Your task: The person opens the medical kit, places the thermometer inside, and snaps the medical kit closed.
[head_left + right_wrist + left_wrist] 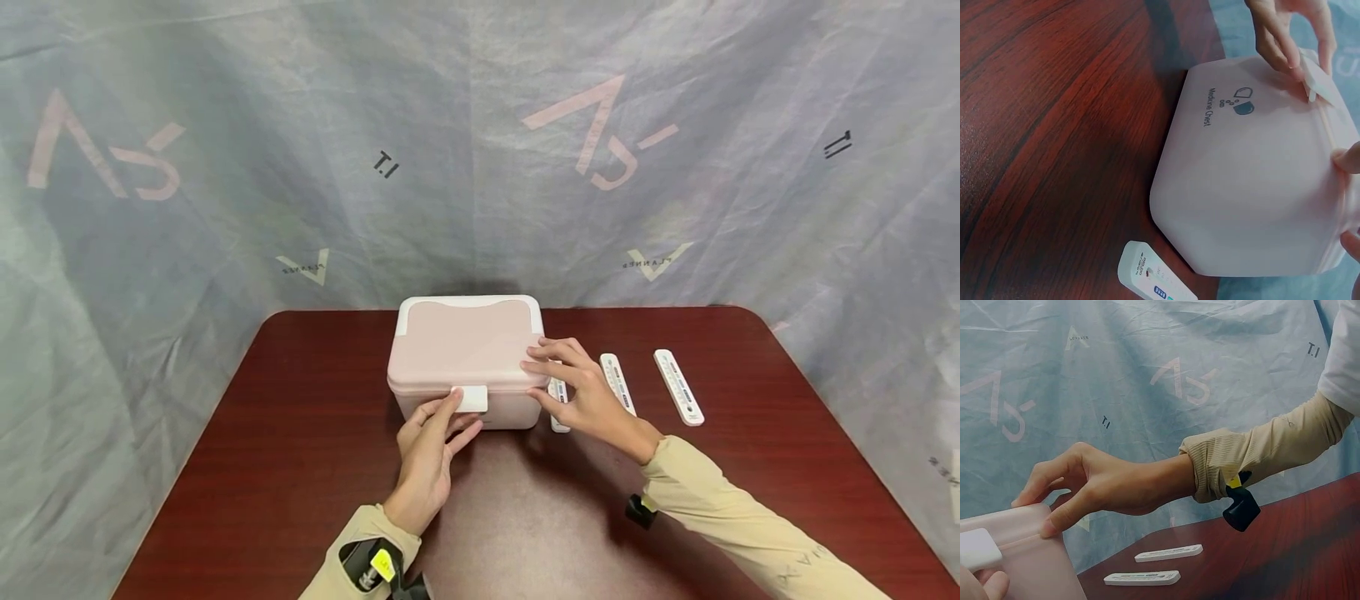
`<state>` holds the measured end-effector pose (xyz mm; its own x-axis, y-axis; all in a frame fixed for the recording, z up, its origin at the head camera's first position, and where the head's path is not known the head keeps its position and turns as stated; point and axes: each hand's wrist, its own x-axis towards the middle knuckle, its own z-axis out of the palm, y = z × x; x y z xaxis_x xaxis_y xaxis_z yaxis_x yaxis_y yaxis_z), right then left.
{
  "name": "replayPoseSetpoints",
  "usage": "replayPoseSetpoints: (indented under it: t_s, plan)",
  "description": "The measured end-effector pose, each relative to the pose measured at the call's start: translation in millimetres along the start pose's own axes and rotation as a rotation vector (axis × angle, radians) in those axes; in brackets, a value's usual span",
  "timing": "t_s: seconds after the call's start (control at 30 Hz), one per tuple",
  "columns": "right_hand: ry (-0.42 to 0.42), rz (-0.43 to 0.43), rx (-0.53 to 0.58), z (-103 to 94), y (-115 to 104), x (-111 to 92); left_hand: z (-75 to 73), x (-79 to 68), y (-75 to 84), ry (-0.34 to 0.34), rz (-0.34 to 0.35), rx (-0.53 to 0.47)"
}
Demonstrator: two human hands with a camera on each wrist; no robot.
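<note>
A pink medicine chest with a white-trimmed lid stands at the back middle of the table, its lid down. My left hand pinches the white front latch, thumb on its face and fingers beneath. The latch tilts out from the chest front in the right wrist view, above the printed words "Medicine Chest". My right hand holds the lid's front right corner, fingertips on top and thumb at the seam. The inside of the chest is hidden.
Three white strip thermometers lie right of the chest: one close beside it, partly hidden, a middle one behind my right hand, and one farther right. A grey cloth hangs behind the dark red table.
</note>
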<state>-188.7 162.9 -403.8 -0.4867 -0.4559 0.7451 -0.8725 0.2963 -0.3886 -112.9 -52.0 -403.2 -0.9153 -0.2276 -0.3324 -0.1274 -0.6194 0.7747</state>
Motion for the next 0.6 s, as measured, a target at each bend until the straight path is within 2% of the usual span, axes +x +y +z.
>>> replayPoseSetpoints:
  t_s: [0.37, 0.6]
  plan:
    - [-0.001, 0.0, 0.0, 0.8, -1.4, 0.0, 0.7, -2.7, -1.0, 0.016, 0.086, 0.006]
    - [0.005, 0.007, 0.002, 0.3, -2.9, 1.0, 1.8, -4.1, 2.5, 0.022, 0.11, -0.011]
